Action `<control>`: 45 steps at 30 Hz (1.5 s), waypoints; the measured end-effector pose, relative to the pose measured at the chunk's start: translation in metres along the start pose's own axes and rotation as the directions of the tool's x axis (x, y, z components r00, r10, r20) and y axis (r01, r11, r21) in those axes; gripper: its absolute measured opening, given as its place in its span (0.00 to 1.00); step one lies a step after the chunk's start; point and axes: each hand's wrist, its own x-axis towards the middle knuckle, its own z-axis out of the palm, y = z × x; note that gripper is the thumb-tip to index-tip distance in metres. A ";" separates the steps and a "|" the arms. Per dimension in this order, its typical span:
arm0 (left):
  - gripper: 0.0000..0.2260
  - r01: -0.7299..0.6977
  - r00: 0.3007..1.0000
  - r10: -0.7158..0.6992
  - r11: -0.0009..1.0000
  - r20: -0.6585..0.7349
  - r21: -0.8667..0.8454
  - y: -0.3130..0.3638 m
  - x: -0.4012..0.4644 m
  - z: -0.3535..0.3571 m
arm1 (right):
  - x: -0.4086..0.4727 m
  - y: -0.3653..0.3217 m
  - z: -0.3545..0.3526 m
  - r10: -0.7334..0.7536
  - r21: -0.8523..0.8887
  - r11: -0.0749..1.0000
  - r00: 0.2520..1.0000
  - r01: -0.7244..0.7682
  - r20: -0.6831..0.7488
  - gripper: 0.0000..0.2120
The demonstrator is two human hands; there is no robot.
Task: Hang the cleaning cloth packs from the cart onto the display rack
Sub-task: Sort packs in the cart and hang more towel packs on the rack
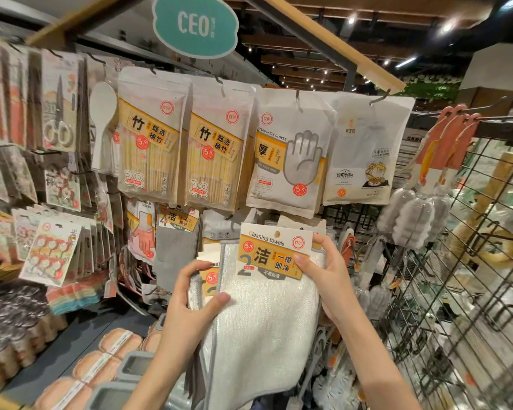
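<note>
Both hands are engaged at 6 o'clock: front cleaning cloth pack (267,294) is pinched at its card header by right hand (323,273); further packs (203,279) behind are gripped by left hand (190,294). Step judged: hanging. Header hole must be threaded onto a hook, hidden at 12 o'clock.

A shop: price-tagged packs (153,137) on display hooks (379,97), CEO sign (194,25)

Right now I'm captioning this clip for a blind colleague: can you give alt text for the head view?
Two hands hold white cleaning towel packs up to a shop display rack: the right hand grips the front pack by its header card, the left hand holds another pack behind. Above hang chopstick packs and disposable gloves.
</note>
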 end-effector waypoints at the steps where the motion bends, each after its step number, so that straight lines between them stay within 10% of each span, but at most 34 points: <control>1: 0.23 -0.005 1.000 0.005 1.000 -0.011 0.006 -0.001 0.000 -0.001 | 0.000 0.002 -0.001 0.006 -0.002 1.000 0.999 -0.006 -0.042 0.15; 12: 0.23 -0.023 0.993 0.028 0.999 -0.111 0.048 -0.004 0.004 -0.026 | 0.017 0.042 -0.028 0.133 0.000 0.990 0.930 -0.141 -0.343 0.15; 28: 0.23 -0.017 0.997 0.022 0.998 -0.069 0.061 0.004 0.003 -0.034 | 0.070 0.081 -0.029 -0.075 -0.325 0.938 0.844 -0.121 -0.531 0.17; 34: 0.10 0.009 0.999 -0.007 0.999 -0.046 0.042 0.005 0.002 -0.030 | 0.082 0.089 -0.031 -0.132 -0.470 0.868 0.839 -0.159 -0.528 0.09; 45: 0.17 0.061 0.998 -0.062 0.996 0.005 0.063 -0.005 0.006 -0.025 | 0.076 0.087 -0.028 -0.098 -0.504 0.843 0.868 -0.188 -0.487 0.14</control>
